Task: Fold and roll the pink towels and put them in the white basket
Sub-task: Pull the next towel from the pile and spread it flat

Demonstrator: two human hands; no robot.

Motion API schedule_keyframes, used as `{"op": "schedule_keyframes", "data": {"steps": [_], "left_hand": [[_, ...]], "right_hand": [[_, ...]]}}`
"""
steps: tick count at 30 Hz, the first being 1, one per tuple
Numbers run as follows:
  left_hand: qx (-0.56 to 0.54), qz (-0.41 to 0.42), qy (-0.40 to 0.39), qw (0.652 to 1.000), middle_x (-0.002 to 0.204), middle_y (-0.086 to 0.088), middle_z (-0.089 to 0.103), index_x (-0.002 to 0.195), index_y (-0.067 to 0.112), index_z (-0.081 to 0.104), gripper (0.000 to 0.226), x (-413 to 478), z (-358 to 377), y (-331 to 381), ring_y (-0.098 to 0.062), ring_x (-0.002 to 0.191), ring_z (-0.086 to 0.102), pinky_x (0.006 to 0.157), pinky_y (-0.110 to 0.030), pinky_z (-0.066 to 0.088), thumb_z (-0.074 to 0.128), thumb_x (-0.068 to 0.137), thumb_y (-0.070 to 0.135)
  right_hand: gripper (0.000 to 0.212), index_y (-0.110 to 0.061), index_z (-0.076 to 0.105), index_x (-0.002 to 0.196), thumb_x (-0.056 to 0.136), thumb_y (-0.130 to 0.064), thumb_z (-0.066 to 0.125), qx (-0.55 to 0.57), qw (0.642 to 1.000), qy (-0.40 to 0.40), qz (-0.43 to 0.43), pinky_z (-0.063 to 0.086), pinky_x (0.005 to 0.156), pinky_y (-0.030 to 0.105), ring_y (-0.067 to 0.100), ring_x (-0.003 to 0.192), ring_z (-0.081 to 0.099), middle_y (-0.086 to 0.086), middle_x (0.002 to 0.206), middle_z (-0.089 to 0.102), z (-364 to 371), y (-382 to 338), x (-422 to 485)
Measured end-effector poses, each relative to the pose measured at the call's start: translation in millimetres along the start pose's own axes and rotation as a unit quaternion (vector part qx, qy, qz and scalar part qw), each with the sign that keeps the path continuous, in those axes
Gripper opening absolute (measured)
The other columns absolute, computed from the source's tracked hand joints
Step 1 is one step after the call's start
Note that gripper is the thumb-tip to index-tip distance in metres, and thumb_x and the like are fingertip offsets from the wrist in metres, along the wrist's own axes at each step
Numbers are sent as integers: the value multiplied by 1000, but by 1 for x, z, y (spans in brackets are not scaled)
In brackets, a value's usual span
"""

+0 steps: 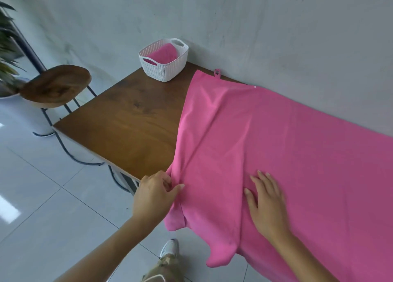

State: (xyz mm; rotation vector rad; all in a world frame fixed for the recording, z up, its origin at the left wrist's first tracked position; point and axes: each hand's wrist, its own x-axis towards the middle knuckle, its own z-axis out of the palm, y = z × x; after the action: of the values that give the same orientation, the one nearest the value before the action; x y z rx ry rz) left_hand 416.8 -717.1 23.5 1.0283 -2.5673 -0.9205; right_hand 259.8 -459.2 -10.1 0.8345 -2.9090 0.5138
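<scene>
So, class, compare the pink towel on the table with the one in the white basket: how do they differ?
The table towel lies spread open and creased; the basket towel is bundled compact. The table towel drapes over the edge of the table; the basket towel sits inside the white basket. Both are pink.

The scene is recorded by a single wide-angle camera worn on the head. It is held above the near edge of the table (127, 122) and is tilted forward and down, so that the floor (42, 196) and a shoe (170, 248) are taken in directly beneath. The view is turned toward the table's far left corner, where the white basket (163, 70) is seen well off against the wall (255, 26); the table's edges are therefore shown running diagonally. The left hand (154, 194) and the right hand (268, 206) are caught close by, low in the frame, on the near part of the pink towel (297, 143). A stool (57, 86) is caught at the left border, blurred.
</scene>
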Motion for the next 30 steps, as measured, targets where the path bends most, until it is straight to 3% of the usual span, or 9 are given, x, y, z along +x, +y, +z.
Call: {"op": "schedule_keyframes", "data": {"steps": [3, 9, 15, 24, 30], "left_hand": [[-27, -22, 4, 999, 64, 14, 56, 69, 29, 52, 30, -1, 2, -2, -14, 73, 54, 55, -29, 35, 77, 85, 34], [-81, -76, 5, 994, 72, 6, 65, 76, 21, 63, 23, 22, -33, -23, -14, 69, 60, 59, -30, 40, 84, 81, 27], [-19, -88, 25, 996, 74, -2, 68, 74, 16, 66, 21, 70, -74, -58, -24, 74, 64, 59, -30, 40, 87, 79, 19], [71, -62, 14, 995, 77, -3, 65, 80, 14, 63, 17, 123, -86, -82, -22, 74, 59, 62, -34, 45, 73, 91, 21], [77, -52, 18, 995, 83, 0, 64, 87, 15, 62, 13, 132, -82, -77, -25, 82, 60, 72, -39, 51, 70, 93, 23]], "right_hand": [[64, -16, 54, 143, 99, -53, 25, -14, 1000, -14, -2, 27, 118, 47, 29, 147, 32, 5, 156, 43, 0, 5, -2], [61, -16, 55, 143, 101, -51, 28, -36, 999, -5, -22, 27, 116, 46, 30, 143, 37, 7, 154, 46, 2, 10, -8], [60, -18, 56, 142, 99, -49, 28, -31, 999, 0, -13, 30, 116, 47, 29, 144, 38, 6, 154, 47, 1, 8, -9], [65, -20, 53, 145, 99, -53, 22, -30, 999, -10, -10, 27, 119, 46, 26, 147, 33, 3, 157, 42, -3, 6, -10], [65, -20, 52, 146, 99, -54, 22, -29, 999, -9, -11, 26, 119, 45, 25, 147, 32, 2, 158, 42, -3, 7, -11]]}}
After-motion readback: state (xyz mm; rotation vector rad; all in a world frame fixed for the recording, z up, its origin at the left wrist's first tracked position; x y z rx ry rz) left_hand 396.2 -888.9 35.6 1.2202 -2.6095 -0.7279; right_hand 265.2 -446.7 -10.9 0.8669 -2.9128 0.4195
